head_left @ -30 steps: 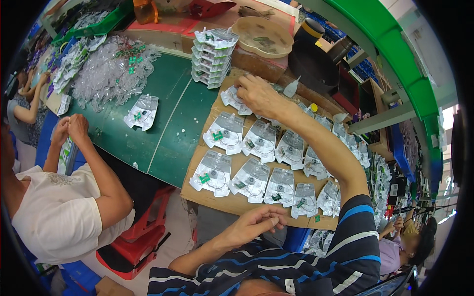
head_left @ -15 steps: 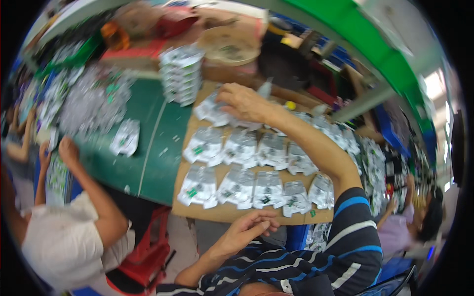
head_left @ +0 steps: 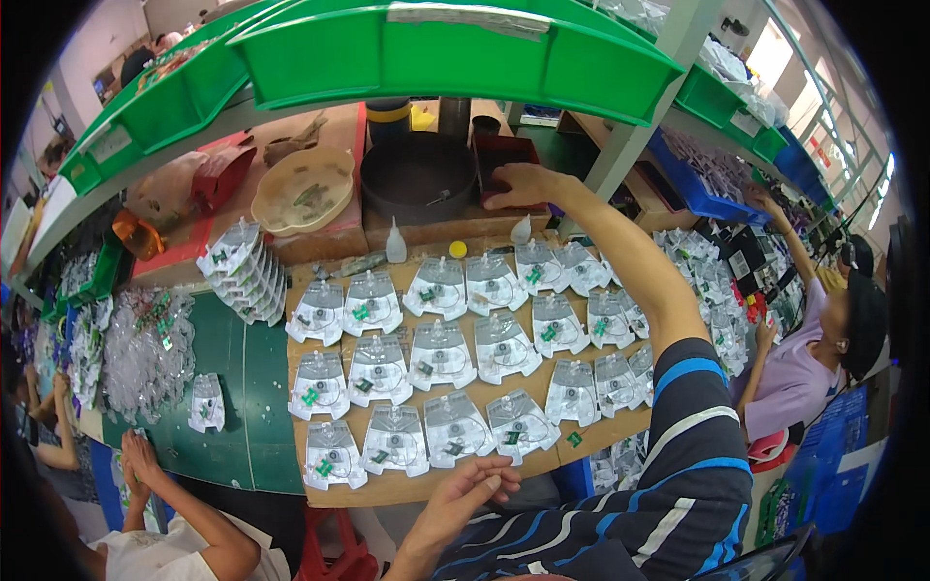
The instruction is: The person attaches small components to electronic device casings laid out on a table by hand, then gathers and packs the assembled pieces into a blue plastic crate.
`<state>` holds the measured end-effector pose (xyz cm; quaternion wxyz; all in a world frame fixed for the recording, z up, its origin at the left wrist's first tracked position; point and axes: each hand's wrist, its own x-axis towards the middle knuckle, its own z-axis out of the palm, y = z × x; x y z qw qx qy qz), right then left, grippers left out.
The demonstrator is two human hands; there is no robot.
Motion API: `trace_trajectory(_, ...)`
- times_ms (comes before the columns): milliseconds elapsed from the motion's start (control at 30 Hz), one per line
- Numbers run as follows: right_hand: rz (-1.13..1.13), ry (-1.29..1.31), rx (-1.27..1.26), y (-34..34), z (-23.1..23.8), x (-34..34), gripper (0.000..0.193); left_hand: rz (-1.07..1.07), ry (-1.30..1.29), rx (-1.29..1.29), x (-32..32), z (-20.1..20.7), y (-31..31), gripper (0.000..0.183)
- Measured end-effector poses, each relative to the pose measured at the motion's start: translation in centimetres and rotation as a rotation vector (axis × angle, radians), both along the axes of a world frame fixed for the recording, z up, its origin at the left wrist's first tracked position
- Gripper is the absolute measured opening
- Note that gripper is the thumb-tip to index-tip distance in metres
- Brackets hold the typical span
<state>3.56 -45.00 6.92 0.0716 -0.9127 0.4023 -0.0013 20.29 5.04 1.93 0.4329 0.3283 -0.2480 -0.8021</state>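
My right hand (head_left: 528,186) reaches over a dark red box (head_left: 509,160) behind the work surface, its fingers apart and partly over the box; I see nothing held. My left hand (head_left: 463,499) hovers at the near edge of the cardboard sheet (head_left: 387,492), fingers loosely bent and apart, with nothing visible in them. Close by is a fan-shaped housing (head_left: 518,426), clear grey above and white below, with a small green circuit board. Several like it lie in rows across the cardboard. A loose green board (head_left: 574,440) sits near the front edge.
Behind the rows stand a black round pan (head_left: 418,179), a cream bowl (head_left: 303,192) and white squeeze bottles (head_left: 395,242). Stacked housings (head_left: 244,271) and a clear-parts heap (head_left: 147,344) are left. Green bins (head_left: 455,63) hang overhead. Co-workers sit on both sides.
My right hand has moved from the back row of housings to the dark red box, farther back and right. The view has shifted; my left hand stays by the front edge.
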Motion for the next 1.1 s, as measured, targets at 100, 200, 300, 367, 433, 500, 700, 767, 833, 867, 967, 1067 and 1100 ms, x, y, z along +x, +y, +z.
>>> trace_trajectory(100, 0.096, 0.027, 0.067, -1.1, -0.9, 1.3, 0.064, 0.01, -0.021, 0.025, -0.6, 0.0, -0.5, 0.034)
trace_trajectory(200, 0.104, 0.006, 0.027, -1.1, -1.0, 1.6, 0.061, -0.014, -0.03, 0.014, -1.0, 0.0, -0.9, 0.034)
trace_trajectory(300, 0.094, -0.057, 0.183, -1.4, -0.6, 0.6, 0.056, -0.016, -0.041, 0.016, -1.3, 0.0, -1.0, 0.034)
trace_trajectory(367, 0.068, -0.127, 0.266, -1.2, -0.5, 0.4, 0.054, -0.007, -0.046, 0.026, -1.6, 0.2, -0.9, 0.033)
trace_trajectory(433, 0.053, -0.076, 0.261, -1.1, 0.1, 0.5, 0.056, 0.004, -0.051, 0.039, -1.6, 0.3, -0.7, 0.033)
trace_trajectory(500, 0.034, -0.022, 0.252, -1.5, 0.5, 0.2, 0.058, 0.004, -0.063, 0.026, -1.7, 0.4, -0.7, 0.033)
trace_trajectory(700, 0.028, 0.201, 0.159, -1.5, 1.4, 0.2, 0.068, 0.02, -0.073, 0.057, -2.2, 0.4, -0.2, 0.033)
trace_trajectory(767, 0.046, 0.27, 0.18, -1.3, 1.8, 0.6, 0.071, 0.017, -0.078, 0.06, -2.4, 0.6, -0.3, 0.032)
trace_trajectory(833, 0.039, 0.243, 0.184, -1.0, 2.3, 0.4, 0.067, 0.013, -0.084, 0.064, -2.5, 0.7, -0.3, 0.032)
trace_trajectory(867, 0.031, 0.219, 0.186, -0.8, 2.6, 0.3, 0.064, 0.028, -0.084, 0.07, -2.7, 0.8, -0.3, 0.033)
trace_trajectory(967, 0.053, 0.341, 0.213, -0.6, 3.4, 0.0, 0.066, 0.037, -0.091, 0.083, -2.9, 0.7, -0.4, 0.034)
trace_trajectory(1067, 0.062, 0.354, 0.098, -0.7, 2.3, -1.0, 0.063, 0.025, -0.097, 0.095, -3.2, 0.5, -0.5, 0.035)
trace_trajectory(1100, 0.059, 0.353, 0.098, -1.0, 1.8, -1.0, 0.063, 0.019, -0.099, 0.1, -3.3, 0.5, -0.6, 0.035)
